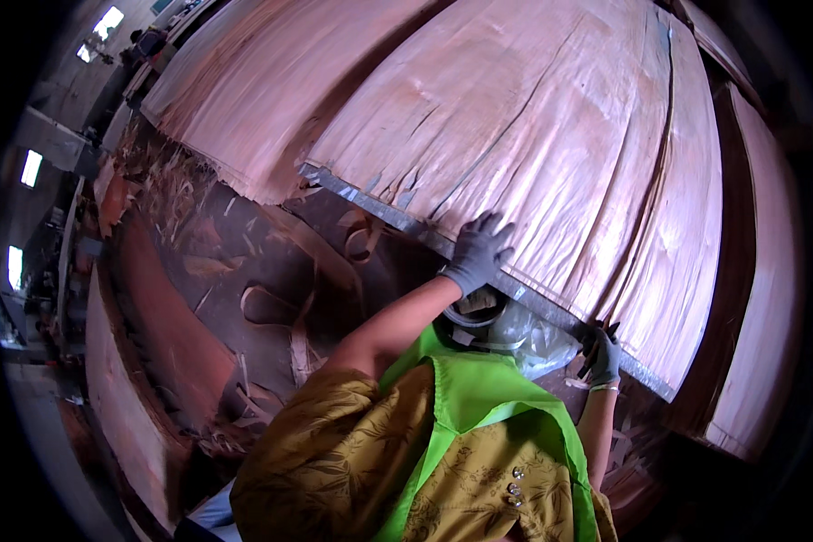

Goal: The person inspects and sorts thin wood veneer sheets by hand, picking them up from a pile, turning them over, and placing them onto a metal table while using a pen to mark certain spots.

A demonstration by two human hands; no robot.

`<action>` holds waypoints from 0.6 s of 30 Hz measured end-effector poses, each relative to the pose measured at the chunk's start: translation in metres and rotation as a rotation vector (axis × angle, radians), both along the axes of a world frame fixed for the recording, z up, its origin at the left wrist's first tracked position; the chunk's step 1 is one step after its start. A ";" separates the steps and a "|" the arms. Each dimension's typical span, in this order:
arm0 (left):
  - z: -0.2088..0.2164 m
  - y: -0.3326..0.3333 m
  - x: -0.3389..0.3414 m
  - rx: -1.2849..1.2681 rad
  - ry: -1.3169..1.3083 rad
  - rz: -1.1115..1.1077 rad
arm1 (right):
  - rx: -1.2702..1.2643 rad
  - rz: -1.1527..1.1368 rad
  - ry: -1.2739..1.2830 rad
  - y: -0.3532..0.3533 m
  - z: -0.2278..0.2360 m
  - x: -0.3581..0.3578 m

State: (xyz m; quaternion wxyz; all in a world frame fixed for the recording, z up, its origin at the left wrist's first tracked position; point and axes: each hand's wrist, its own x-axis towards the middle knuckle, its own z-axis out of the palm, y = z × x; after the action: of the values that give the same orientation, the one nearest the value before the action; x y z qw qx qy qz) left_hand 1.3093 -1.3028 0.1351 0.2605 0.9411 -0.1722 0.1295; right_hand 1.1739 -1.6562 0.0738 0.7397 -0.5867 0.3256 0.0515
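Wood sheet (551, 154): it lies in front of the body, between a left sheet (244, 108) and a right sheet (759, 289); its near edge faces us, probably for easy reach.
Left hand (481, 253): not grasping, laid over this edge with fingers spread, perhaps for steadying.
Right hand (602, 355): at the same edge, fingers bent; we cannot tell if it grips.

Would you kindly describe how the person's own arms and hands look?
The left hand and right hand wear dark grey gloves; a pale band circles the right wrist. Both forearms look bare. The left sleeve is loose and mustard-brown, with a darker leafy print.
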 end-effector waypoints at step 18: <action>-0.052 0.008 0.042 0.507 0.222 -0.221 | -0.649 -0.040 -0.043 -0.036 -0.017 -0.008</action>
State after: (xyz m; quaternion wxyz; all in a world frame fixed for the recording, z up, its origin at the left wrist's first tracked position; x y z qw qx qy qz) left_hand 1.3512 -1.2946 0.0830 0.0468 0.9602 -0.2708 -0.0502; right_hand 1.1659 -1.6921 0.0572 0.5214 -0.7865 0.3208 -0.0817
